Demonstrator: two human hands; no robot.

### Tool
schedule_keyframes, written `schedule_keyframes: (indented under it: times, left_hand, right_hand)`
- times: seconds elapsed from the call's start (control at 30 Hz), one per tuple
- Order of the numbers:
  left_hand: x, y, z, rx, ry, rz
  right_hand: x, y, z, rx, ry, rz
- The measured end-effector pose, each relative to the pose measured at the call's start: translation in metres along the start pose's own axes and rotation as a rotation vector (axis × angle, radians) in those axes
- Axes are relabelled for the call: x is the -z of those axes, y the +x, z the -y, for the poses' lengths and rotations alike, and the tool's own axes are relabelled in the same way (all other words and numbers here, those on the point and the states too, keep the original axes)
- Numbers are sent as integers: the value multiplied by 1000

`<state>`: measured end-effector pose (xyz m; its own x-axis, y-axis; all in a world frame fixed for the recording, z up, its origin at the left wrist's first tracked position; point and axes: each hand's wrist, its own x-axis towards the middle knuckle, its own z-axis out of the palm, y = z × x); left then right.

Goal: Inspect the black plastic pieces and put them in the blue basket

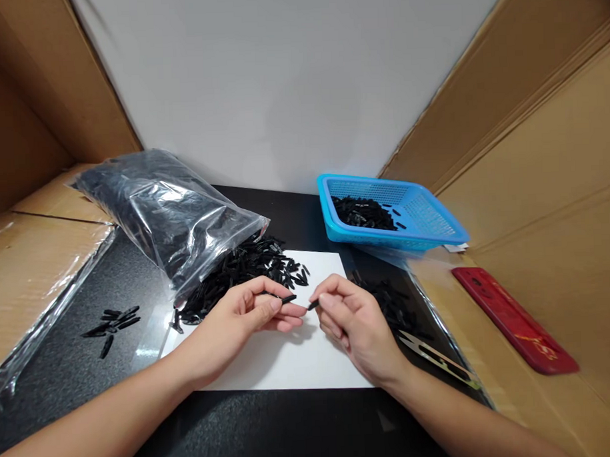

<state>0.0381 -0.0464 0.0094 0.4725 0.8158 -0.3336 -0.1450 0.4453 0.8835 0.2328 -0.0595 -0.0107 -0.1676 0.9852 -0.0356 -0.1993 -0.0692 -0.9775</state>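
Observation:
Above a white sheet [290, 362], my left hand [258, 307] pinches a small black piece [288, 299] between thumb and fingers. Close to its right, my right hand [351, 313] grips another small black piece [313, 304] at its fingertips. The two pieces are a short gap apart. A heap of similar black pieces [236, 271] lies behind my left hand, partly on the sheet. More dark pieces [388, 305] lie to the right of my right hand, beside metal thread snips [437, 360].
A clear bag [159, 207] full of black pieces lies at the back left. Several loose pieces [115, 320] are at the left. A blue basket [400, 242] holding black pieces stands at the back right, near a red case [516, 321]. Cardboard walls [543, 160] flank the table.

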Motion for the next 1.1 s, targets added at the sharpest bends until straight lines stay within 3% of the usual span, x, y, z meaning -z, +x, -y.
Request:
schedule_keyframes:
  times: [0.1,0.17,0.27,0.5,0.6,0.7,0.77,0.93,1.1]
  left_hand:
    - [-1,-1,-1,14,-21,18]
    - [-2,-2,-2,14,-37,24]
    - [-2,-2,-3,9,-47,39]
    - [-2,-1,-3,-20,103,96]
    - [7,3,-5,-141,385,34]
    - [20,10,-8,-425,948,-167]
    - [25,15,-7,-572,1202,-185]
    - [23,25,4,-654,1598,-101]
    - [20,28,12,-671,1721,-110]
  right_hand:
    - [1,2,0,-136,296,78]
    - [2,3,-1,-145,284,93]
    - [2,2,-4,-98,90,70]
    - [-1,-1,-2,202,-434,81]
    - [-2,0,-2,173,-425,25]
    - [-2,2,-5,88,-358,-48]
    - [-2,3,-7,40,-313,-58]
    - [-4,4,-8,2,-273,-54]
    - [-8,4,-6,-18,-240,-43]
